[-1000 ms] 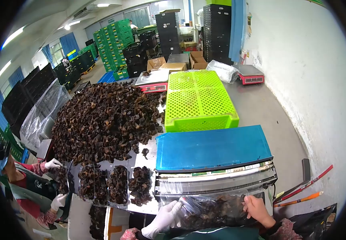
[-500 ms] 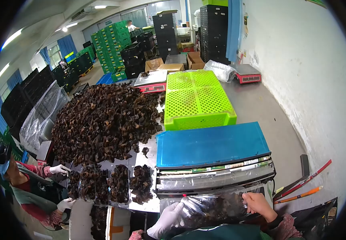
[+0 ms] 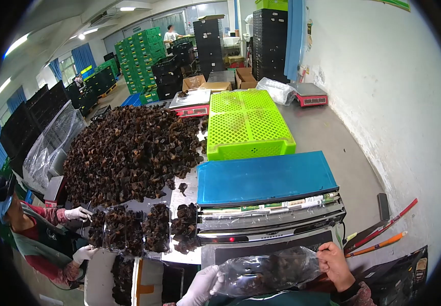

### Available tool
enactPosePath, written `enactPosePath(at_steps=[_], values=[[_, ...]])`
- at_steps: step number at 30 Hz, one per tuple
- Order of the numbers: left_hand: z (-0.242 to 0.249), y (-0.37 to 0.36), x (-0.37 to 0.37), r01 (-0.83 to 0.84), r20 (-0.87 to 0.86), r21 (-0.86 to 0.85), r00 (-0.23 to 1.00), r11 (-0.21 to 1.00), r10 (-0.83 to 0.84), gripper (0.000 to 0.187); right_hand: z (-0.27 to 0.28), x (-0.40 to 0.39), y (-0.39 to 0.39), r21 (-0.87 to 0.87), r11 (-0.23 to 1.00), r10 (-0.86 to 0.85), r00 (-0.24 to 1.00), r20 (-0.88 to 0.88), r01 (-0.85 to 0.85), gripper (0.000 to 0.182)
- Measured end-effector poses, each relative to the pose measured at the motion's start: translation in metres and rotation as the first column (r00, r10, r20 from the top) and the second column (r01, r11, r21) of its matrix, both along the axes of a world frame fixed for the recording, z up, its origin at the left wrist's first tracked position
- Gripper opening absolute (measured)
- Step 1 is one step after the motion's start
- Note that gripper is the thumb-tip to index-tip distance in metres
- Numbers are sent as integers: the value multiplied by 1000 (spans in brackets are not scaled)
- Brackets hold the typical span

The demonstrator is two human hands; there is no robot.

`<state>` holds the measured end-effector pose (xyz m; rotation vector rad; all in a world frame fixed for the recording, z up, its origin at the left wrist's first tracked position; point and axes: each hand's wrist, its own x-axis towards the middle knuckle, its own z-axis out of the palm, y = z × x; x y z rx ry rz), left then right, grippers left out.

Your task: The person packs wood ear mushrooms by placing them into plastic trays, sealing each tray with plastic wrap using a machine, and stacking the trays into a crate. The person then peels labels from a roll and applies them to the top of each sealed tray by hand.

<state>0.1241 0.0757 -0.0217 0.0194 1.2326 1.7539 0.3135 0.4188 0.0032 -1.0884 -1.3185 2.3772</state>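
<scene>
A clear plastic bag [image 3: 271, 273] of dark, curled pieces that look like wood ear mushrooms is stretched between my two hands, low in the view. My left hand [image 3: 204, 286], in a white glove, is closed on the bag's left end. The bag's right end is pinched in the fingers of my right hand [image 3: 334, 264], which is bare. Just beyond the bag lies a wrapping or sealing machine [image 3: 266, 234] with a blue top [image 3: 266, 176] and a lit red light. The bag hangs in front of the machine's near edge.
A large heap of mushrooms [image 3: 128, 150] covers the table's left, with filled trays [image 3: 156, 227] in front. A green crate [image 3: 248, 122] and red scales [image 3: 309, 94] stand farther back. At left, a co-worker [image 3: 42, 234] in white gloves handles the trays. A wall [image 3: 378, 76] bounds the right.
The bag has come down and away from the machine's front, exposing its dark panel and red light. My hands moved with it, the left shifting leftward. The co-worker stays at the trays.
</scene>
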Motion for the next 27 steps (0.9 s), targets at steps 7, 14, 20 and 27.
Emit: enactPosePath(at_steps=[7, 14, 20, 27], values=[[-60, -30, 65, -57, 331, -107, 939, 993, 90, 30, -51, 86, -4, -190, 980, -30, 985, 172, 63, 11], [-55, -2, 57, -22, 248, -64, 968, 998, 37, 31, -70, 65, -84, -116, 934, 354, 918, 179, -337, 28], [-53, -15, 32, -4, 236, -33, 972, 999, 12, 30, -51, 21, -119, 67, 956, 271, 949, 159, -285, 25], [-58, -38, 3, 34, 241, 11, 970, 999, -36, 29, -4, -10, -127, 612, 728, 261, 951, 168, -308, 21]])
